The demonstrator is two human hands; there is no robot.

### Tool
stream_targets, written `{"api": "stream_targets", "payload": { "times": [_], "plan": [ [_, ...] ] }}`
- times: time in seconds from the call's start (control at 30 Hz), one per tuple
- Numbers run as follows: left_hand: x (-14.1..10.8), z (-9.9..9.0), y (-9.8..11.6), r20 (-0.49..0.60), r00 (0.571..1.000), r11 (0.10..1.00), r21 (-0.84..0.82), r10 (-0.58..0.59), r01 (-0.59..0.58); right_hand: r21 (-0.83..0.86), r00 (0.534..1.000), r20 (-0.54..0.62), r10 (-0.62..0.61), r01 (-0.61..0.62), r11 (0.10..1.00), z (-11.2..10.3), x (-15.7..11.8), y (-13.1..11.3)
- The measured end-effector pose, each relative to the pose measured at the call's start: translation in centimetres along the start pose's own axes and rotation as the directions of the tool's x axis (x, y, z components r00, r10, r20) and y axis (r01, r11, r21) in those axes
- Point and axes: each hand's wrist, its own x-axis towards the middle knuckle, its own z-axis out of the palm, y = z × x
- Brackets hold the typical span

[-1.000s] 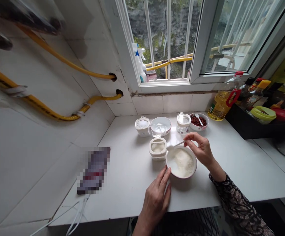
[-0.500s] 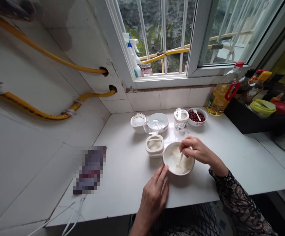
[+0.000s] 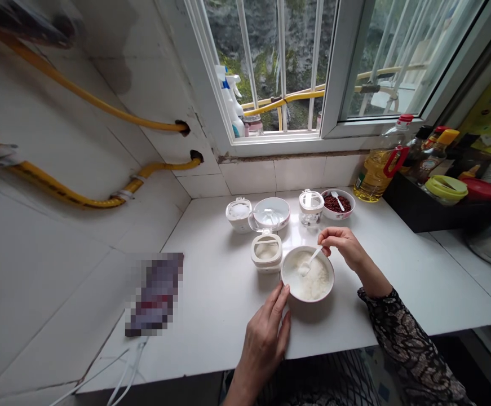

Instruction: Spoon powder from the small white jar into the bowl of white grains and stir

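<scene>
A white bowl (image 3: 290, 287) with white powder or grains inside stands near the counter's front edge. My right hand (image 3: 343, 245) pinches the handle of a white spoon (image 3: 314, 256), whose scoop holds some of the white stuff above the bowl's contents. Against the bowl's left rim rest the fingertips of my left hand (image 3: 266, 332), which holds nothing, its fingers stretched and the thumb apart. Just left of the bowl is an open-lidded container (image 3: 266, 265) with pale contents.
Behind stand another white-filled container (image 3: 239, 217), a bowl (image 3: 285, 204) with clear contents, a lidded jar (image 3: 310, 214) and a bowl of red beans (image 3: 332, 204). An oil bottle (image 3: 374, 175) and a black rack (image 3: 414, 208) are at right; a pixelated object (image 3: 156, 296) lies left.
My right hand has moved slightly up and right, and the spoon now slants with its scoop lifted and visible. My left hand stays at the rim.
</scene>
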Motion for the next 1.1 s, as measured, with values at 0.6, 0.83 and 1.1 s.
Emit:
{"api": "stream_targets", "payload": {
  "times": [0.6,0.83,1.1],
  "plan": [
    [0.0,0.2,-0.1,-0.014,1.000,1.000,-0.009,0.011,-0.011,0.112,0.992,-0.103,-0.072,0.083,0.990,1.2,0.7,0.8],
    [-0.1,0.2,-0.1,-0.009,1.000,1.000,-0.013,0.013,-0.013,-0.426,0.774,-0.005,-0.633,0.571,0.702,5.0,-0.6,1.3],
    [0.0,0.2,0.0,-0.022,1.000,1.000,-0.011,0.021,-0.021,-0.570,0.598,0.069,-0.799,0.681,0.460,3.7,-1.0,0.9]
  ]
}}
